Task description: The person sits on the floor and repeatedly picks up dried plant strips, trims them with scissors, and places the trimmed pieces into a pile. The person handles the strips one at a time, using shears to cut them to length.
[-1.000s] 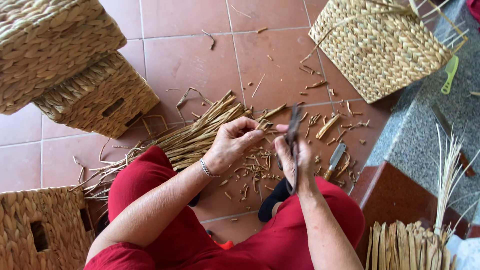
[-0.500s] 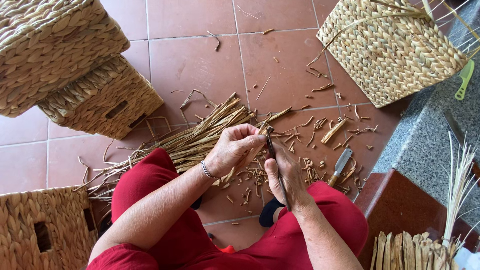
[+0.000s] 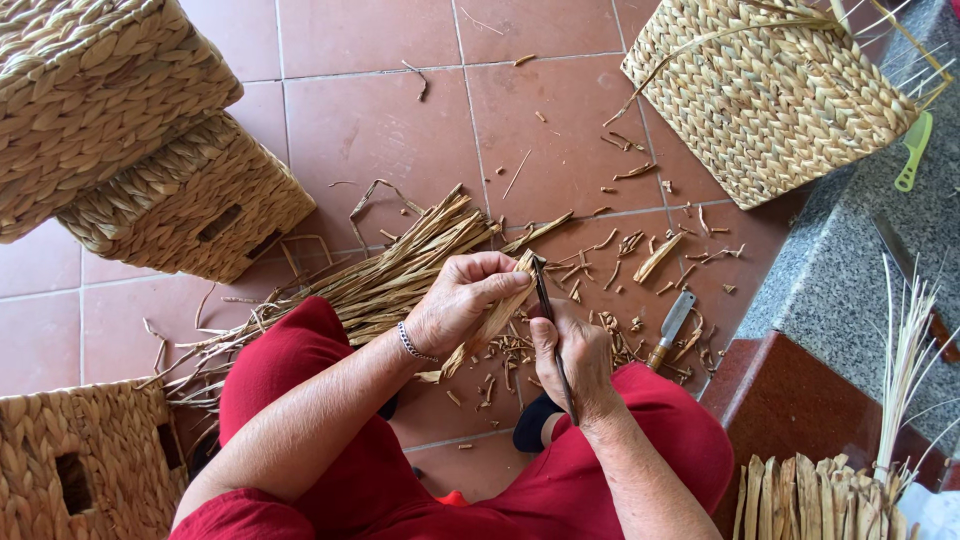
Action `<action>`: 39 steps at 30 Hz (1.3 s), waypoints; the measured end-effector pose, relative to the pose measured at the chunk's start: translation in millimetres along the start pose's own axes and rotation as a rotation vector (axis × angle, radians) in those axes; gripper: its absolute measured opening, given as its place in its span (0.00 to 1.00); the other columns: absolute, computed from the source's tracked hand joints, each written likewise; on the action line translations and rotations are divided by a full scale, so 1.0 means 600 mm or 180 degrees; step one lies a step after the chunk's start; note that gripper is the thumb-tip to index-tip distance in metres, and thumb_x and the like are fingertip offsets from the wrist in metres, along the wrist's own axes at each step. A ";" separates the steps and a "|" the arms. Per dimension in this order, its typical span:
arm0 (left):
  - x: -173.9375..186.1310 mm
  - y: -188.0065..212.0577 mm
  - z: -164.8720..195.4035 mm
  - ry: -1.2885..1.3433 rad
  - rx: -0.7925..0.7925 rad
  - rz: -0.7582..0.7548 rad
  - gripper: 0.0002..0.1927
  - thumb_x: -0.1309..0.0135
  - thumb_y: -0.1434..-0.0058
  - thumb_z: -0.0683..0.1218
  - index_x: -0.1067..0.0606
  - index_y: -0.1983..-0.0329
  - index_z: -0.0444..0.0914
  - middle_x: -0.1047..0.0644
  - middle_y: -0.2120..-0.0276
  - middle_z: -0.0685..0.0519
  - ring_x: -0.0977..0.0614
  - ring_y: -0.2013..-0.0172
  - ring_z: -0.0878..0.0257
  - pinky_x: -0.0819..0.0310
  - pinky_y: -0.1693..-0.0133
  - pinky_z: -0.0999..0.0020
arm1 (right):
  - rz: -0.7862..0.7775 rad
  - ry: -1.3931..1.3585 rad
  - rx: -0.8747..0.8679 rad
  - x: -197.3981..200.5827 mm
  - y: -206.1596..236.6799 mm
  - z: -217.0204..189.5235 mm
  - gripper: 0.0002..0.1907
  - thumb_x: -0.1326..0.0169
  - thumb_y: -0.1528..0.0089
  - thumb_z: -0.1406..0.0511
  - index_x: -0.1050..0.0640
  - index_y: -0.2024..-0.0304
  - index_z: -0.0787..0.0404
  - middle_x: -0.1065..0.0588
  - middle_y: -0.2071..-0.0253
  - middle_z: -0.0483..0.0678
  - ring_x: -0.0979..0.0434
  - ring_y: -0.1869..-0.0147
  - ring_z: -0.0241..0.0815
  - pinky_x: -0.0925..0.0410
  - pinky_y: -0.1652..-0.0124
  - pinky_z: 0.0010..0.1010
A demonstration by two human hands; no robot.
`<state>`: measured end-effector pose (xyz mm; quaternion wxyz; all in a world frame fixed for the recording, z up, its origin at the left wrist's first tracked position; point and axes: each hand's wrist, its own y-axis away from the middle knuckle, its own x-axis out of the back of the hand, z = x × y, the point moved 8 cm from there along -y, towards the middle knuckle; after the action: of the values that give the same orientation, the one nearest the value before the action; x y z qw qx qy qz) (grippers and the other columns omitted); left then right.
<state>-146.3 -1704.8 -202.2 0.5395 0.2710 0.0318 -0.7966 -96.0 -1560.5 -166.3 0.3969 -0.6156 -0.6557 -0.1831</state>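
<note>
Right hand (image 3: 572, 358) has dropped lower against the lap since the earlier frames, and the blade (image 3: 548, 320) it raised upright a second ago now slants down, tip up at the strip (image 3: 497, 318). Left hand (image 3: 465, 300) barely shifted, same spot above the knees. Left fingers closed, pinching the strip's upper end; the strip runs diagonally down-left from the fingertips to below the wrist. Right fingers curled shut round the blade, thumb along it, dark tip touching the strip just beside the left fingertips. Bracelet (image 3: 410, 343) on the left wrist.

Both hands over red-trousered legs (image 3: 300, 370), seated above the tile floor (image 3: 370, 110). Bundle (image 3: 400, 275) of dried stalks lies on the floor just left of the hands, partly under the left leg. Cut scraps (image 3: 640, 250) scattered on tiles beyond and right of the hands. Knife (image 3: 670, 328) with wooden handle lies on the floor right of the right hand, apart from it.

Two woven baskets (image 3: 130, 130) stacked top left, another basket (image 3: 770, 90) top right, a fourth (image 3: 80, 460) bottom left. Green tool (image 3: 913, 150) on the grey stone ledge (image 3: 850, 270) at right. More strips (image 3: 820, 495) stand bottom right.
</note>
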 end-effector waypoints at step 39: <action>-0.035 0.013 -0.029 -0.0827 -0.0098 -0.0384 0.17 0.47 0.28 0.53 0.21 0.61 0.33 0.24 0.73 0.59 0.26 0.72 0.75 0.30 0.70 0.77 | 0.0532 -0.1876 -0.0591 0.021 -0.007 0.045 0.08 0.39 0.33 0.65 0.20 0.56 0.63 0.26 0.72 0.37 0.31 0.70 0.26 0.37 0.71 0.19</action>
<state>-126.9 -1684.4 -205.4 0.4942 0.1549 -0.0098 -0.8554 -106.8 -1533.5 -172.6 0.1457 -0.7275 -0.6700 -0.0227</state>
